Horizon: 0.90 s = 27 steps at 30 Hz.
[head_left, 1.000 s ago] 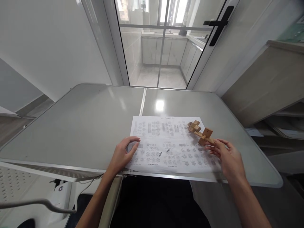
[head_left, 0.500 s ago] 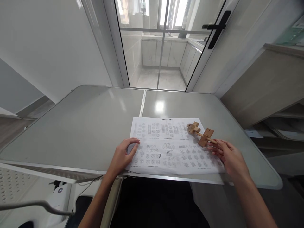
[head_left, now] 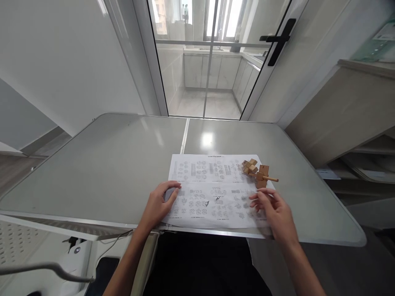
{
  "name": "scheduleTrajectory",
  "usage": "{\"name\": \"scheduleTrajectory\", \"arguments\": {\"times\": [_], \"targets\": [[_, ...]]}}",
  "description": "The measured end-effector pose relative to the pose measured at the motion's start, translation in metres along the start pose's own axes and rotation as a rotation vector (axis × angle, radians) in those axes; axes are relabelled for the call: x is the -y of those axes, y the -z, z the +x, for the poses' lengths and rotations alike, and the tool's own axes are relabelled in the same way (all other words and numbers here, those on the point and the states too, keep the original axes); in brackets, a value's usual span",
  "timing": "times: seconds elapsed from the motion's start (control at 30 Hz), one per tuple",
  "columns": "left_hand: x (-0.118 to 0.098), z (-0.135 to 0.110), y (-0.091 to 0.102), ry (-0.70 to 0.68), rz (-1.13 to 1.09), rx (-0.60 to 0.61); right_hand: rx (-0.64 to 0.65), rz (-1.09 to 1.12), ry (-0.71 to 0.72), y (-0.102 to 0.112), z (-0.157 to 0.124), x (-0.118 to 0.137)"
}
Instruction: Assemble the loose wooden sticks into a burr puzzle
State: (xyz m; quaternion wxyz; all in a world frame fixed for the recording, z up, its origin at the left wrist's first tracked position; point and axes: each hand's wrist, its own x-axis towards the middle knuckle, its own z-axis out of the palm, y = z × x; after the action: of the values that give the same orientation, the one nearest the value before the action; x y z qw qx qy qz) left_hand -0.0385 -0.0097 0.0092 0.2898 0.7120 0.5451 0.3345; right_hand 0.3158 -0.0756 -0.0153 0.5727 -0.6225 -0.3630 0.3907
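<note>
A printed sheet of paper (head_left: 222, 189) with rows of small diagrams lies on the table near its front edge. My left hand (head_left: 162, 201) rests at the sheet's left edge, fingers curved and apart from the thumb, holding nothing. Above the sheet's right part is my right hand (head_left: 274, 209), its fingers loosely bent and apart, with nothing visible in them. Just beyond it, a wooden puzzle piece with crossed flat plates and a thin rod (head_left: 262, 176) sits at the sheet's right edge. A knot of interlocked wooden blocks (head_left: 249, 166) is beside it, toward the sheet's far right corner.
The grey table (head_left: 123, 164) has a metal seam and rim. A glass door with a black handle (head_left: 279, 41) stands behind it. Shelves (head_left: 364, 164) are at the right. A white device (head_left: 75, 257) and a cable are below left.
My right hand has let go of the rod and moved left over the sheet. The rod with its plates has swung round and rests on its own. My left hand stays put.
</note>
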Motion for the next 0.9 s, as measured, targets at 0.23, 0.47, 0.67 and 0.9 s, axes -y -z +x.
{"name": "scheduleTrajectory", "arguments": {"times": [0.23,0.47,0.67,0.9], "targets": [[-0.001,-0.001,0.001,0.008,0.008,-0.005,0.345,-0.035,0.088,-0.058,-0.001,0.004],[0.001,-0.001,0.0,0.006,0.013,-0.017,0.376,-0.298,0.206,-0.068,-0.01,0.002],[0.001,-0.001,0.001,0.012,0.011,-0.014,0.376,-0.422,0.28,-0.069,-0.013,-0.001],[0.007,0.001,0.0,0.034,0.003,-0.023,0.39,-0.365,0.254,-0.068,-0.009,-0.004]]}}
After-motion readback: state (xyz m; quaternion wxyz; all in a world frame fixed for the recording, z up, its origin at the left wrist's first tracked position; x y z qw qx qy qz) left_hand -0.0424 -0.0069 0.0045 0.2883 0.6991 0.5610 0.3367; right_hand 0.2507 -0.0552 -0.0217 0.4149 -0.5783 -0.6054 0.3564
